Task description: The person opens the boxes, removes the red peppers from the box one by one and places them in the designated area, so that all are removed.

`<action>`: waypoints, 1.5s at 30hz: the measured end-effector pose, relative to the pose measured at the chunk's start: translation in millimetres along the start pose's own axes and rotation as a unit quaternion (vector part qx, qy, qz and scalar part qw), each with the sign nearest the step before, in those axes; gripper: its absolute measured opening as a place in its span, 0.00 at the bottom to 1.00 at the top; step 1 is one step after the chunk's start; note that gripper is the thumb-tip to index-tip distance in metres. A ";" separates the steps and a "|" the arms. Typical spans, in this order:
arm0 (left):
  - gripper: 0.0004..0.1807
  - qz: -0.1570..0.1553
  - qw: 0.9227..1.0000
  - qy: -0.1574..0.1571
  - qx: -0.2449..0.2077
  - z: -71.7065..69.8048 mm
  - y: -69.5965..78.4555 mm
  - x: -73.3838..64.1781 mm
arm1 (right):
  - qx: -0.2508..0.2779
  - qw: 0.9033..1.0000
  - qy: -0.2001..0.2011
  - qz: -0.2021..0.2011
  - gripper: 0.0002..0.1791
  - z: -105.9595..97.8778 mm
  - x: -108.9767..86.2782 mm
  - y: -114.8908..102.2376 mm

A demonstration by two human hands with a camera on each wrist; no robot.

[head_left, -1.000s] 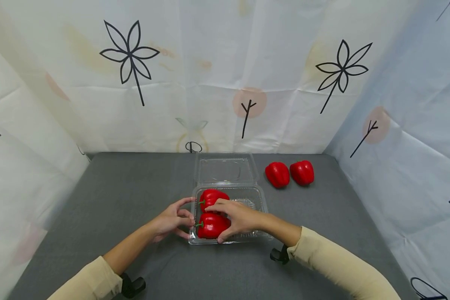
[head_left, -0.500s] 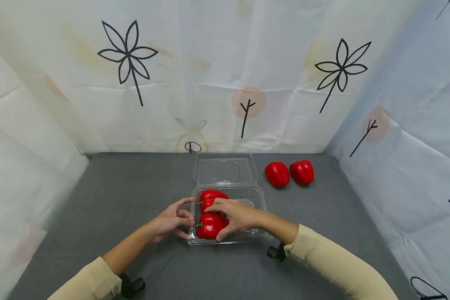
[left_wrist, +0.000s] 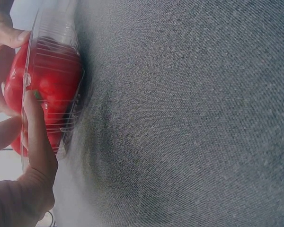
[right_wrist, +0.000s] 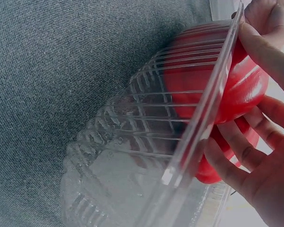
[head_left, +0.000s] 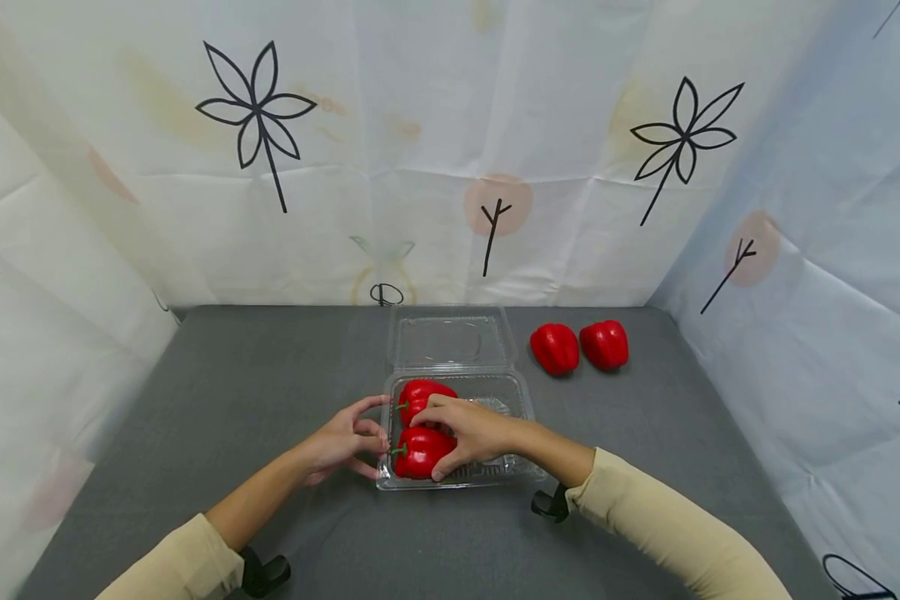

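A clear plastic clamshell container (head_left: 521, 392) lies open on the grey table, its hinged lid folded back. Two red bell peppers sit in its left half: the near pepper (head_left: 420, 457) and the far pepper (head_left: 426, 390), green stems pointing left. My right hand (head_left: 476, 432) holds the near pepper, thumb at its front side and fingers reaching between the two peppers. At the container's left rim, my left hand (head_left: 345, 442) grips the edge; in the left wrist view one finger (left_wrist: 36, 127) lies along the outside wall. The container's right half holds no pepper.
Two more red bell peppers stand side by side at the back right, one (head_left: 555, 349) beside the lid (head_left: 450, 337) and the other (head_left: 604, 345) further right. Patterned white cloth (head_left: 390, 150) hangs behind and along both sides of the table.
My right hand and the near pepper have shifted slightly left, toward the container's left wall. My left hand stays at the rim.
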State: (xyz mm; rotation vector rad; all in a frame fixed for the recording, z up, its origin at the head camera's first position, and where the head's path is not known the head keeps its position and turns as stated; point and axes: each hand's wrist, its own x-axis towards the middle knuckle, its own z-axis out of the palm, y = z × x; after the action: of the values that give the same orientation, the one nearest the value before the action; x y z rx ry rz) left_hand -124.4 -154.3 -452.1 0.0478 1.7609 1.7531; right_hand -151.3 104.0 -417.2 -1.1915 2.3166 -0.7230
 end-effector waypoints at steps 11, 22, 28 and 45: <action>0.40 0.001 1.000 0.002 0.005 0.9 -0.8 0.2 | 0.003 1.000 -0.009 -0.012 0.33 0.0 2.5 4.2; 0.40 0.005 1.000 0.003 0.003 1.0 -1.3 -0.2 | -0.045 0.999 -0.004 -0.005 0.32 -1.3 4.6 3.2; 0.39 0.005 1.000 0.003 0.004 1.1 -0.5 -0.2 | -0.051 0.999 0.002 -0.007 0.31 -1.1 4.5 3.3; 0.40 0.005 1.000 0.005 0.008 1.3 -1.4 0.6 | -0.024 0.999 0.011 -0.027 0.32 -0.7 2.4 11.4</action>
State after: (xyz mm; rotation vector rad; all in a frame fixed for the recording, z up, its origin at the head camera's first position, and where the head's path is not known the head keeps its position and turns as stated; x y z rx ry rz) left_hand -123.8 -153.1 -453.4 0.0546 1.7848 1.7478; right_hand -160.0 107.7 -424.1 -1.2769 2.3407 -0.7057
